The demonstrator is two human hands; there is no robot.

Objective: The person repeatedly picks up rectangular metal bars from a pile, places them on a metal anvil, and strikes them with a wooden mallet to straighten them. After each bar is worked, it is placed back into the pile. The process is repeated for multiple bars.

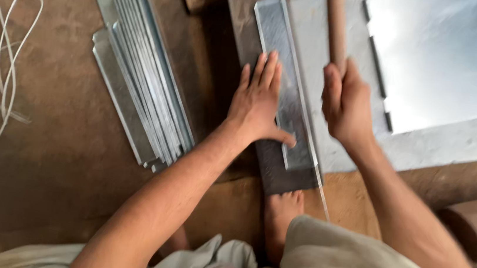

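While left hand [259, 104] presses metal strip [287, 92] flat, grip open | right hand [345, 101] open, touching nothing

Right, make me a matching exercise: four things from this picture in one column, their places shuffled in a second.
1. left hand
2. right hand
3. stack of metal strips
4. bare foot

A. on the earth floor, far left of the hands
B. raised edge-on over the big metal sheet
C. flat on the narrow metal strip
D. below the dark beam

Pairs: 1-C, 2-B, 3-A, 4-D
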